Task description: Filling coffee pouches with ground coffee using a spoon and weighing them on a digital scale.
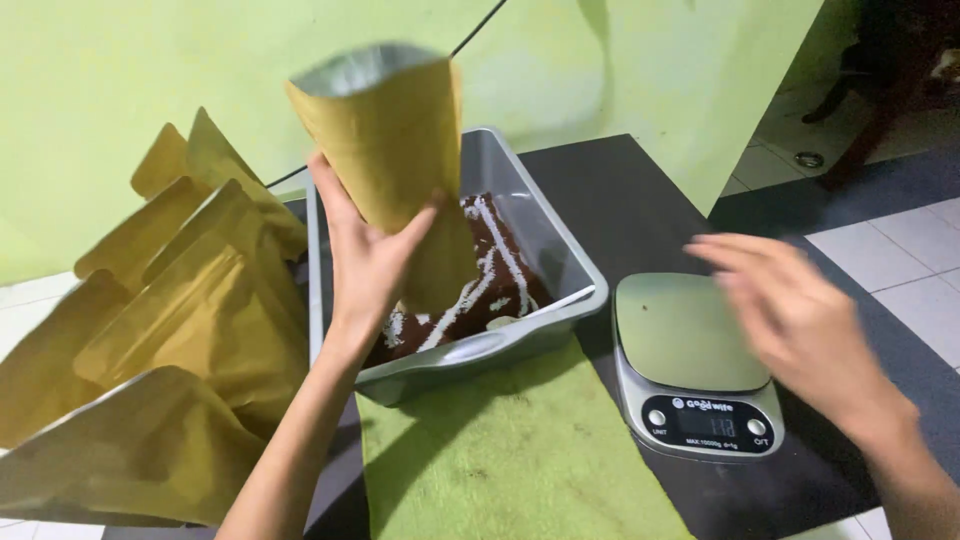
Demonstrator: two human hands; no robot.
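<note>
the fingers [345, 215] of the left hand [370, 265] are wrapped narrowly around the lower part of an open kraft pouch [395, 150], thumb on the near face and the other fingers behind, holding it upright with its mouth pointing up. the right hand [790, 310] is blurred, fingers spread wide and holding nothing, hanging above the far right side of the scale.

largest first: the dark mat [640, 200] carries everything, running from the wall out to the tiled floor on the right. along its left edge lies a loose heap of empty pouches [170, 340] (same tan paper, all lying flat or leaning). a green cloth [500, 450] covers the near middle. behind it sits a grey tub [560, 260] with dark brown grounds [500, 270] streaked with something white. near the right edge stands a small kitchen scale [695, 365], its plate bare.

the held pouch hangs over the tub's left half, its base just above the grounds, well apart from the scale.

what could go wrong, as i judge it: the grip sits low on a tall, light pouch, so the top could fold or tip and the mouth collapse. the blurred right hand, moving close over the scale, could knock it.
</note>
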